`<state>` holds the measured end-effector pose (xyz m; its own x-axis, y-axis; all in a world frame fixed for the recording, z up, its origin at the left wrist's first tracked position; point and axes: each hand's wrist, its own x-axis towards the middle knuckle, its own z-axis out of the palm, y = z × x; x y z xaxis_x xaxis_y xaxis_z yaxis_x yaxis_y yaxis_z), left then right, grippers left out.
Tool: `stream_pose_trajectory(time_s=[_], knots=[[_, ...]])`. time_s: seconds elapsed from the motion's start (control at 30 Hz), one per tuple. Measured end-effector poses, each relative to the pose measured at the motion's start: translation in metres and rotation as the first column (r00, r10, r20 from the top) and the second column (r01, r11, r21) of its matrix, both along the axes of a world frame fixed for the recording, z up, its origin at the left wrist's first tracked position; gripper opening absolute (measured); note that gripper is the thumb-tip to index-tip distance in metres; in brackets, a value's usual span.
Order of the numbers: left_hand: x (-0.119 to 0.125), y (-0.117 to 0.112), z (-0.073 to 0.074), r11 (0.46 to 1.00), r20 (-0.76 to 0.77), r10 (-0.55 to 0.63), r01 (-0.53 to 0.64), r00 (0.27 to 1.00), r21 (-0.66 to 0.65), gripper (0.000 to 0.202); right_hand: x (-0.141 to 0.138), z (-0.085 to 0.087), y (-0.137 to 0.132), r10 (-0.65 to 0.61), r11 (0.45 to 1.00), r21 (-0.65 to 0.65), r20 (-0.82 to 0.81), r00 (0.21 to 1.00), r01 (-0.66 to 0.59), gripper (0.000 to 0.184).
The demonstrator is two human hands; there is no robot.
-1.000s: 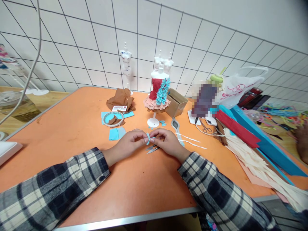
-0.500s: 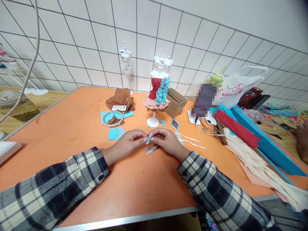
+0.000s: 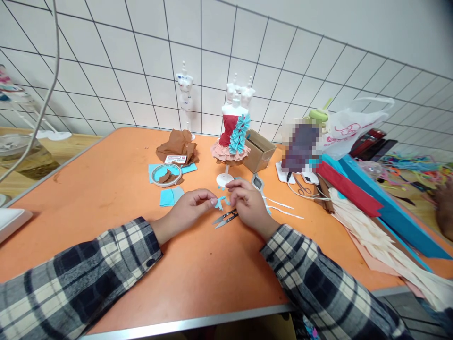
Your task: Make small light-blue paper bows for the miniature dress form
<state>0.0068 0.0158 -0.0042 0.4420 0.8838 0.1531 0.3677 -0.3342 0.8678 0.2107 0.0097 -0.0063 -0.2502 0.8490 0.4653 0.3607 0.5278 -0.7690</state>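
Between left fingertips, scrap (blue, protruding)

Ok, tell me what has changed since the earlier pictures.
The hands' fingertips have parted: the right hand's fingers shifted slightly right and up in the view, away from the left hand. The left still pinches a small blue paper piece; whether the right grips any blue paper is unclear. The snips and the dressed mannequin stayed put.

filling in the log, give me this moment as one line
left hand: pinching blue paper | right hand: near snips, grip unclear | snips: on table | mannequin: upright beyond hands
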Motion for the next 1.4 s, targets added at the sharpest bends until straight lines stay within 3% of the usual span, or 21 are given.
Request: stream_pose_trajectory(time_s=[0.07,0.1,0.17,0.23,0.3,0.5,0.67,0.97,1.2,1.4], knots=[[0.000,-0.001,0.001,0.985,-0.074,0.069,-0.057,0.995,0.161,0.026,-0.001,0.002,0.000,-0.103,0.973,-0.218,-0.118,0.988,0.075,0.016],[0.001,-0.001,0.002,0.968,-0.104,0.096,-0.068,0.990,0.243,0.024,-0.002,0.003,0.000,-0.114,0.930,-0.365,-0.169,0.979,0.046,0.011],[0.000,-0.003,0.002,0.927,-0.143,0.120,-0.059,0.982,0.370,0.022,-0.006,0.005,-0.003,-0.072,0.793,-0.602,-0.254,0.965,-0.099,0.014],[0.001,-0.004,0.002,0.895,-0.167,0.117,-0.030,0.979,0.445,0.021,-0.011,0.005,-0.006,-0.037,0.692,-0.690,-0.325,0.945,-0.210,0.027],[0.001,-0.005,0.002,0.876,-0.185,0.106,-0.004,0.977,0.482,0.021,-0.016,0.004,-0.009,-0.054,0.669,-0.703,-0.369,0.928,-0.241,0.034],[0.002,-0.005,0.001,0.890,-0.157,0.079,0.002,0.984,0.457,0.018,-0.020,0.001,-0.009,-0.178,0.649,-0.724,-0.441,0.879,-0.232,0.039],[0.002,-0.003,-0.001,0.927,-0.118,0.067,-0.019,0.991,0.374,0.018,-0.018,-0.001,-0.007,-0.183,0.676,-0.694,-0.484,0.856,-0.248,0.038],[0.002,-0.002,0.001,0.937,-0.187,0.116,-0.045,0.976,0.346,0.022,-0.019,0.004,-0.009,-0.093,0.745,-0.651,-0.315,0.945,-0.144,0.026],[0.002,0.000,-0.002,0.958,-0.103,0.047,-0.015,0.994,0.285,0.022,-0.016,0.003,-0.008,-0.043,0.779,-0.612,-0.271,0.962,-0.137,0.029],[0.001,0.003,-0.001,0.974,-0.079,0.049,-0.031,0.996,0.222,0.024,-0.014,0.002,-0.008,-0.010,0.809,-0.584,-0.123,0.992,-0.064,0.022]])
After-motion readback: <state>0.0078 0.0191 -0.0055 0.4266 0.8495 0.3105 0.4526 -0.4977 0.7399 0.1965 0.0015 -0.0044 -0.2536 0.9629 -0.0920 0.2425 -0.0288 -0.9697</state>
